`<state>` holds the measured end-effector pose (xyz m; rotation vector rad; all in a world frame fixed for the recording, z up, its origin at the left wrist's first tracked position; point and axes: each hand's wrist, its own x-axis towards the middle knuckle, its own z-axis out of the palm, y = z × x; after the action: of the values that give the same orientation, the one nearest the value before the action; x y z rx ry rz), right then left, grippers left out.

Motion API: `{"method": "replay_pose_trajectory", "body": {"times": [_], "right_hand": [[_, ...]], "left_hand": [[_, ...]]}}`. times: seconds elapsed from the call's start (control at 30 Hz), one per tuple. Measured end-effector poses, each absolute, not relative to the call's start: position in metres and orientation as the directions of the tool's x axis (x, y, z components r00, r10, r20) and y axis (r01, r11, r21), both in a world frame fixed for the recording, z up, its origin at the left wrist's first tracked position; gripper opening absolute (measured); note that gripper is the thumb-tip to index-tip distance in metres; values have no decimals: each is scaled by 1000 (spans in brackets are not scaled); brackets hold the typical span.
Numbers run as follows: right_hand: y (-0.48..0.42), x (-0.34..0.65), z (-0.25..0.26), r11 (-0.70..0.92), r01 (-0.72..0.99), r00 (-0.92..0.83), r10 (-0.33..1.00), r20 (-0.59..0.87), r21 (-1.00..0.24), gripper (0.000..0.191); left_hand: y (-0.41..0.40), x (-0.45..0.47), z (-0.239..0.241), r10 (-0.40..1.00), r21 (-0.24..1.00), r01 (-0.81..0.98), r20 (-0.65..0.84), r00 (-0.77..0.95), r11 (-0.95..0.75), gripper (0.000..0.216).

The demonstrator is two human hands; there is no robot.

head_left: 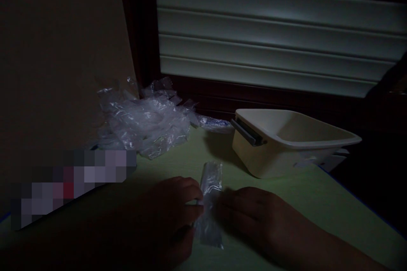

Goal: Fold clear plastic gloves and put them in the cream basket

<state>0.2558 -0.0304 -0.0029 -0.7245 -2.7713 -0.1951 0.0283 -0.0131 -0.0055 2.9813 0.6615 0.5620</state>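
A clear plastic bag (208,216), folded into a narrow strip, lies on the green tabletop between my hands. At its left edge, my left hand (178,216) has curled fingers closed on the plastic, with a gap showing between two of them. From the right, my right hand (251,214) rests with its fingers stretched toward the strip. Those fingertips touch or nearly touch its right edge and look blurred in the dim light.
A heap of crumpled clear plastic bags (149,118) sits at the back left. A cream plastic bin (257,156) with a dark grey handle stands at the right. A pixelated item (74,184) lies at the left. Behind the table (305,203) is a slatted panel (270,38).
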Motion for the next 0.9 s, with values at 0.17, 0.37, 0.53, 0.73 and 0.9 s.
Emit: {"method": "replay_pose_trajectory", "body": {"times": [0.17, 0.37, 0.53, 0.73, 0.9], "right_hand": [[-29, 254, -8, 861, 483, -857, 429, 284, 160, 16], [-25, 253, -17, 847, 506, -846, 450, 286, 164, 12], [-25, 251, -17, 812, 574, -791, 516, 329, 106, 7], [-27, 253, -12, 844, 513, -837, 452, 308, 158, 12], [-32, 250, -14, 848, 461, -872, 379, 309, 262, 12]], "left_hand": [[-14, 27, -10, 400, 181, 358, 360, 843, -916, 24], [-14, 28, -12, 435, 203, 385, 382, 815, -900, 29], [-13, 29, -12, 459, 279, 371, 406, 790, -886, 24], [-10, 29, -15, 483, 302, 387, 388, 785, -871, 18], [-9, 29, -12, 473, 289, 387, 351, 808, -876, 18]]}}
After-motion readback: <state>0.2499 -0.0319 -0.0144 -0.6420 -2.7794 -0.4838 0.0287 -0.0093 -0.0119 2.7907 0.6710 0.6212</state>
